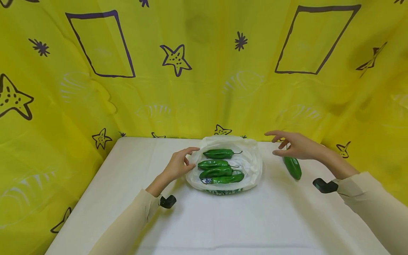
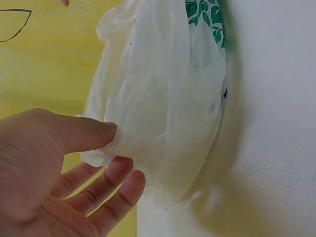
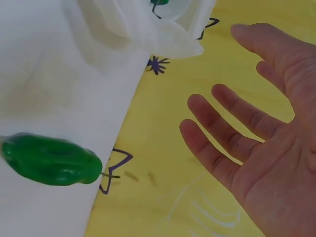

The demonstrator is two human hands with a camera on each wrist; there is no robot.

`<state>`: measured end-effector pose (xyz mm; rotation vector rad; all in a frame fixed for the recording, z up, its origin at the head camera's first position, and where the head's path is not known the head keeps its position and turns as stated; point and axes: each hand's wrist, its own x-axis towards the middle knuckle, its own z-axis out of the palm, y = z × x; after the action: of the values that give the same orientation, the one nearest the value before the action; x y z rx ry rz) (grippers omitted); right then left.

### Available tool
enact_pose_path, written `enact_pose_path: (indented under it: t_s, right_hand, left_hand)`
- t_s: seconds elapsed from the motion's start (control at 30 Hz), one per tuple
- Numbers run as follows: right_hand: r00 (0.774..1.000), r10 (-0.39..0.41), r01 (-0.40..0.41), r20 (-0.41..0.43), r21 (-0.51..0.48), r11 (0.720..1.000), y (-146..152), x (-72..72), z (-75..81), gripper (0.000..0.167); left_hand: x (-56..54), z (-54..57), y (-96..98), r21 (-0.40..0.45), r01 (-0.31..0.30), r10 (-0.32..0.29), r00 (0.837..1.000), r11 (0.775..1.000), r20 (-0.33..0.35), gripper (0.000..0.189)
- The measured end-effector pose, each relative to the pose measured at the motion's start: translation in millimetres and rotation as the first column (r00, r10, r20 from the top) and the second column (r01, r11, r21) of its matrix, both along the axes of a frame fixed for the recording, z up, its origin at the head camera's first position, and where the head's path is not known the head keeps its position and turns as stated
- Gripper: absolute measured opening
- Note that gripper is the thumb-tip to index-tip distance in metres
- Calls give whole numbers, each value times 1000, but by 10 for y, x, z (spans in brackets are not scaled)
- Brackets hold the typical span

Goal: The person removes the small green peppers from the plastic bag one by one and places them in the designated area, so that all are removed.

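Observation:
A crinkled white plastic bag (image 1: 257,166) with green leaf print lies with its mouth spread wide, and several long green peppers (image 1: 218,153) rest inside. At the bag's left rim is my left hand (image 1: 177,165), thumb and index finger apart. In the left wrist view, the left thumb (image 2: 94,132) overlaps the bag's pale side (image 2: 158,108). My right hand (image 1: 294,144) hovers right of the bag with spread, slightly bent fingers and nothing in them. Below it lies a single green pepper (image 1: 292,168), its stem end partly hidden by that hand; the right wrist view shows this pepper (image 3: 52,160) whole.
A white cloth (image 1: 223,219) covers the table. Behind and at both sides hangs a yellow curtain (image 1: 204,95) with starfish and shell drawings, close to the table's far edge. Each wrist carries a small black device, one at the left cuff (image 1: 168,202), one at the right (image 1: 325,185).

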<state>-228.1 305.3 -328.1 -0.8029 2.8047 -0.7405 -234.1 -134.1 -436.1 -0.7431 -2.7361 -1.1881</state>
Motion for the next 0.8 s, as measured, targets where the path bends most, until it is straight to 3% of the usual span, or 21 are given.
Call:
enact_pose_path:
  t_s: [0.5, 0.8]
  right_hand:
    - [996, 71, -70, 47, -30, 997, -322, -105, 56, 62]
    - [987, 152, -149, 54, -56, 987, -541, -189, -10, 62]
  left_hand:
    - [3, 18, 1, -11, 6, -6, 1000, 1000, 12, 60]
    - [17, 16, -8, 1, 8, -8, 1000, 1000, 11, 60]
